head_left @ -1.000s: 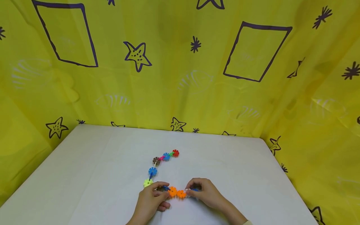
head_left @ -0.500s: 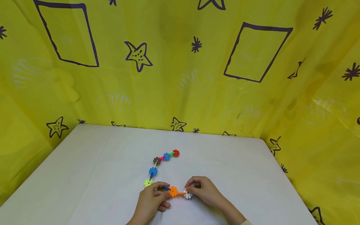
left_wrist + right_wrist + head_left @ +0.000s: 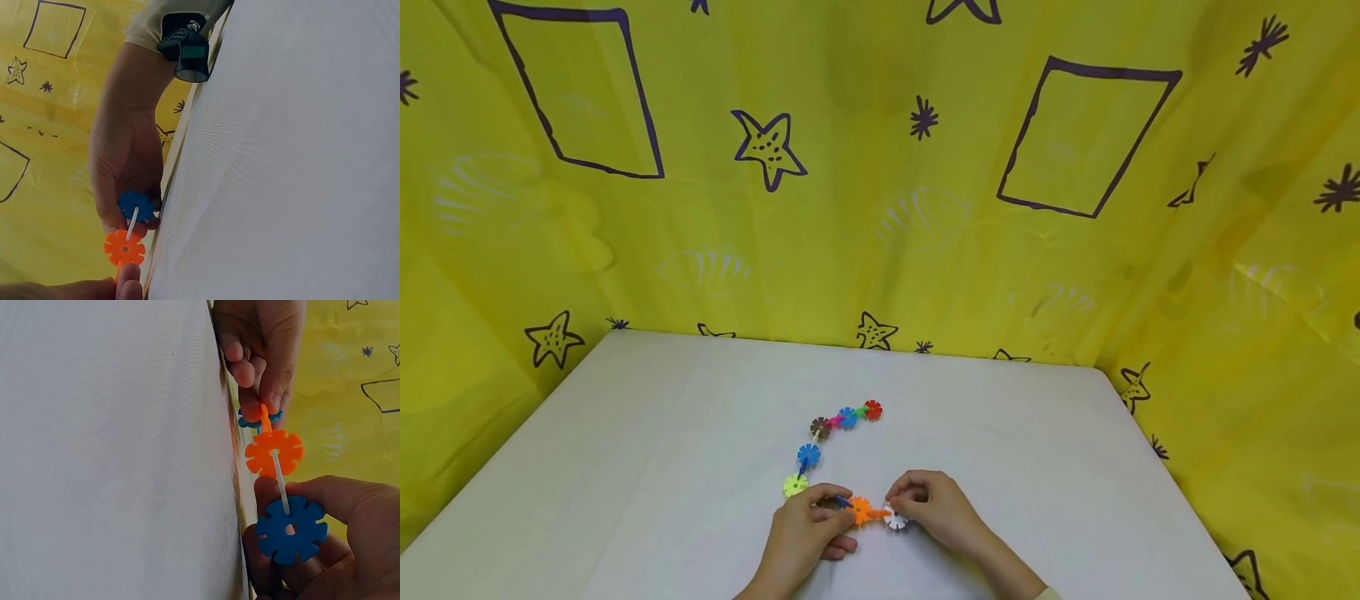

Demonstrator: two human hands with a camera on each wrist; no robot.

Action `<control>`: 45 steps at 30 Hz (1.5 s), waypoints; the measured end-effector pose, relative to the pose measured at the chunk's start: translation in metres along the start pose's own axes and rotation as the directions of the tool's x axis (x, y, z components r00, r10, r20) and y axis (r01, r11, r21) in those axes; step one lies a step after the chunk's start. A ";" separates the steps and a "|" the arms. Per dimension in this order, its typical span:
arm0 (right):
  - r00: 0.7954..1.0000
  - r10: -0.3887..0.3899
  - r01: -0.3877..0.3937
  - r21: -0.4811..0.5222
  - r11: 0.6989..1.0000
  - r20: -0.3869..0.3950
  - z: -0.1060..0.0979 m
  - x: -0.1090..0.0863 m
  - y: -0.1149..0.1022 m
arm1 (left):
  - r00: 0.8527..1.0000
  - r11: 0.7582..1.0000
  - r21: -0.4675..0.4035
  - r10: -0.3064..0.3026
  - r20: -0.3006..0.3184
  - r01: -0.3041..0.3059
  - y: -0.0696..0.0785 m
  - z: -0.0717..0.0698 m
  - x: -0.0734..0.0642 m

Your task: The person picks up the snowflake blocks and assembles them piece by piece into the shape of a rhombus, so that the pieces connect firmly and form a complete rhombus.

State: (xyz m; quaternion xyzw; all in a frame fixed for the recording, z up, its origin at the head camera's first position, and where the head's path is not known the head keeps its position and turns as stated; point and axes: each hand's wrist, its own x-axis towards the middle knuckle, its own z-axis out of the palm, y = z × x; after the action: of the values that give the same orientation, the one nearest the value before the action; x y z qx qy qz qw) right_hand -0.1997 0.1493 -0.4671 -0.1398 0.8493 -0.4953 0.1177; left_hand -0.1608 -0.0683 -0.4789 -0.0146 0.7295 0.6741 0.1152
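Observation:
A curved chain of colourful notched plastic discs lies on the table, running from a red disc point(image 3: 873, 409) past a blue disc point(image 3: 808, 455) to a yellow-green disc point(image 3: 795, 485). My left hand point(image 3: 805, 529) pinches the chain's near end by an orange disc seen edge-on in the right wrist view. Joined to it is a second orange disc point(image 3: 275, 453). My right hand point(image 3: 936, 508) pinches the white disc point(image 3: 896, 517), which is slotted against that orange disc. Another blue disc point(image 3: 291, 530) hangs on the white one, before the right fingers; the head view hides it.
The white table point(image 3: 1022, 450) carries the chain. Yellow patterned curtains point(image 3: 850, 233) stand around its back and sides. A dark wrist camera point(image 3: 189, 53) sits on the right sleeve.
The white disc has turned to face the head camera, and the orange disc beside it now shows edge-on. My right hand has shifted slightly left; the left hand holds nearly still.

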 end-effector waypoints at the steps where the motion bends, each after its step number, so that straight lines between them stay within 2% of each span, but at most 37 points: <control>1: 1.000 0.001 -0.001 -0.006 1.000 0.004 0.000 0.000 -0.001 | 1.000 1.000 0.001 0.000 -0.007 0.000 0.000 0.000 0.000; 7: 1.000 -0.008 0.008 -0.015 1.000 0.027 0.002 -0.001 -0.003 | 0.998 1.000 0.023 -0.010 -0.057 0.011 0.002 -0.001 0.000; 16: 1.000 0.003 -0.003 -0.022 1.000 0.022 0.010 -0.001 -0.009 | 0.990 0.996 0.091 0.011 -0.143 0.002 0.003 -0.001 -0.003; 21: 1.000 0.014 -0.014 -0.040 0.999 0.004 0.014 0.001 -0.012 | 0.981 0.997 0.078 0.012 -0.192 0.003 0.000 -0.001 -0.004; 25: 1.000 0.018 -0.019 -0.046 0.999 -0.010 0.017 0.004 -0.015 | 0.980 0.998 0.052 0.029 -0.198 -0.019 -0.002 -0.003 -0.003; 31: 1.000 0.020 -0.020 -0.021 1.000 -0.025 0.022 0.013 -0.018 | 0.973 0.997 0.056 0.056 -0.224 -0.045 0.000 -0.008 0.008; 39: 1.000 0.003 -0.005 0.083 0.997 0.024 0.027 0.027 -0.018 | 0.960 0.997 0.057 0.064 -0.273 -0.050 0.002 -0.015 0.027; 45: 0.999 0.021 -0.026 0.117 0.993 0.039 0.029 0.039 -0.017 | 0.959 0.998 0.033 0.053 -0.277 -0.046 0.002 -0.021 0.036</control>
State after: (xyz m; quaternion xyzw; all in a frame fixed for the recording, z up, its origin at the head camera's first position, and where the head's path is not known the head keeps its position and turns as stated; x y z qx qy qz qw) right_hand -0.2244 0.1036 -0.4687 -0.1319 0.8180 -0.5402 0.1475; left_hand -0.1995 -0.0839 -0.4824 -0.0893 0.7473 0.6585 -0.0049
